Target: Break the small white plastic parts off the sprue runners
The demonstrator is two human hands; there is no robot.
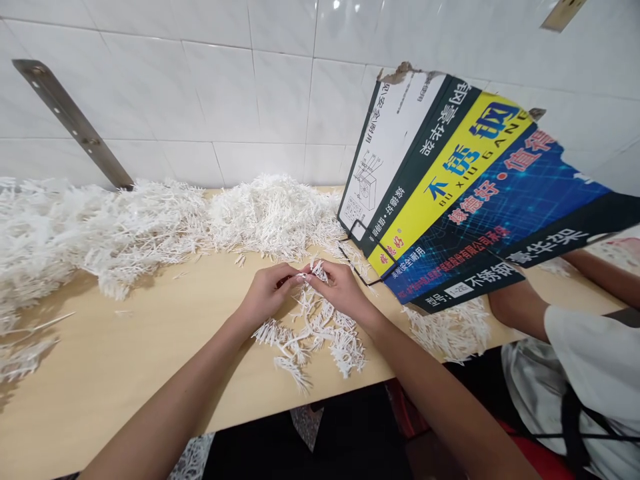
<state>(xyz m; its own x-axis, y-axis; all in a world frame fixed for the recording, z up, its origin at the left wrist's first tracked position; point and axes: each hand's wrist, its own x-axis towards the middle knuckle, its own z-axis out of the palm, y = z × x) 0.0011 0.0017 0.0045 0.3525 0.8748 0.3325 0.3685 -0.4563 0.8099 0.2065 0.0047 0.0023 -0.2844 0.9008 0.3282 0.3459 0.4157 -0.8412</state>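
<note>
My left hand [270,290] and my right hand [336,285] meet over the middle of the table, fingertips pinched close together. Between them is a piece of white branched plastic strand [320,270], part of it sticking up beside my right fingers. Both hands are closed on it. A small cluster of white branched plastic pieces [345,347] with many thin prongs lies on the table just below my hands. Exactly where the fingertips grip the piece is partly hidden by the fingers.
White pronged plastic pieces [150,227] are heaped along the tiled wall [255,87]. A torn printed cardboard sheet [450,180] stands at the right in a black wire frame [357,267]. Beyond it sits another person [590,367]. The tan table [140,353] has a front edge near my forearms.
</note>
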